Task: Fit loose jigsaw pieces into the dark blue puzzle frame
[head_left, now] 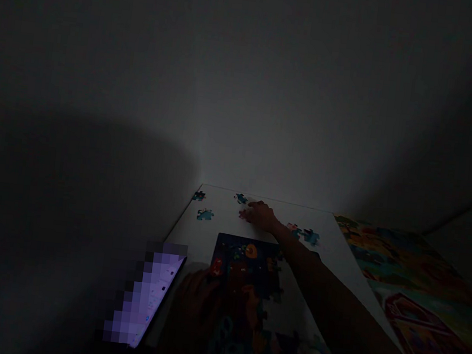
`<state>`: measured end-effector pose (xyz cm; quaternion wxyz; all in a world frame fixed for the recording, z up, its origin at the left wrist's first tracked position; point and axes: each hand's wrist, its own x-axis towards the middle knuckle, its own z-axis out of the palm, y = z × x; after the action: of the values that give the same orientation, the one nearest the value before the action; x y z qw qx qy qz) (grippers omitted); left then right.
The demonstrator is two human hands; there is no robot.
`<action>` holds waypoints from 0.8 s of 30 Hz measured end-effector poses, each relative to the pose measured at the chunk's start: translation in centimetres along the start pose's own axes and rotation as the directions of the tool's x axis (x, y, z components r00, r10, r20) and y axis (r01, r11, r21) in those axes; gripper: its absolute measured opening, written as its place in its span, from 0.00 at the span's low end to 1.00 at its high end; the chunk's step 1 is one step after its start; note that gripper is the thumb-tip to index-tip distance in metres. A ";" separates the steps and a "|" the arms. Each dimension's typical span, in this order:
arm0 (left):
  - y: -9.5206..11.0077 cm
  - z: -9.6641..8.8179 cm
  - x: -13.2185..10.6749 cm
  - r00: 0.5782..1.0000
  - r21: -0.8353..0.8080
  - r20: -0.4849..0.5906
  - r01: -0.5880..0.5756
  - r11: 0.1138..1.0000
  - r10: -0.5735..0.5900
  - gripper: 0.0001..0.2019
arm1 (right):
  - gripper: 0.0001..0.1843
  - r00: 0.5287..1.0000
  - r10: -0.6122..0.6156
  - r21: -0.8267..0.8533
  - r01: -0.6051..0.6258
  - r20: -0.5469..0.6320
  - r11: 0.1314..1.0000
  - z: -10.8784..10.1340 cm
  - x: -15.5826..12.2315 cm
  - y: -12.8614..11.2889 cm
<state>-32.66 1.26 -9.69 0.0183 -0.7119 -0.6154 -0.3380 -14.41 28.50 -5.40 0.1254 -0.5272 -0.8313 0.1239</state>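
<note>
The scene is very dark. A partly assembled jigsaw puzzle (245,280) lies on a white board (216,197). My right hand (261,214) reaches across it to the far side, fingers down on or beside a loose pink piece (243,214). Whether they grip it I cannot tell. My left hand (196,297) rests at the puzzle's near left edge, its fingers lost in shadow. Loose blue pieces lie at the far left (205,214), far edge (241,198) and right (310,236).
A lit phone screen (146,294) leans at the board's left side. A colourful picture sheet or box lid (411,288) lies along the right. A plain wall rises behind the board.
</note>
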 end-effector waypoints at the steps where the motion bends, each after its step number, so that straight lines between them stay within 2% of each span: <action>1: 0.0 0.0 -0.1 1.000 0.010 0.003 0.009 1.000 -0.009 0.14 | 0.30 1.000 -0.006 0.003 0.006 -0.003 1.000 0.1 0.7 -0.5; 5: -0.5 -0.2 -0.4 0.997 0.012 0.081 0.014 1.000 -0.015 0.15 | 0.26 0.994 -0.109 0.030 0.109 0.004 0.994 0.9 3.6 -3.1; 9: -1.2 -0.3 -0.6 0.991 0.002 0.131 -0.002 1.000 0.001 0.14 | 0.19 0.979 -0.205 0.072 0.203 0.014 0.976 2.2 6.4 -6.9; 15: -0.4 -1.1 -0.8 0.982 0.004 0.188 0.006 1.000 -0.006 0.16 | 0.27 0.980 -0.198 0.132 0.196 0.005 0.972 4.0 9.9 -12.4; 21: 0.6 -2.0 -0.2 0.974 -0.003 0.223 0.026 1.000 -0.025 0.15 | 0.31 0.991 -0.132 0.200 0.125 0.020 0.972 4.7 11.2 -13.6; 24: 0.7 -2.1 -0.1 0.974 -0.011 0.226 0.030 0.999 -0.026 0.15 | 0.28 0.996 -0.083 0.266 0.078 0.008 0.961 4.9 11.2 -13.5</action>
<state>-32.97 0.11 -7.83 -0.0617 -0.7370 -0.6210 -0.2597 -32.09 32.74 -4.52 0.1918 -0.4701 -0.8292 0.2337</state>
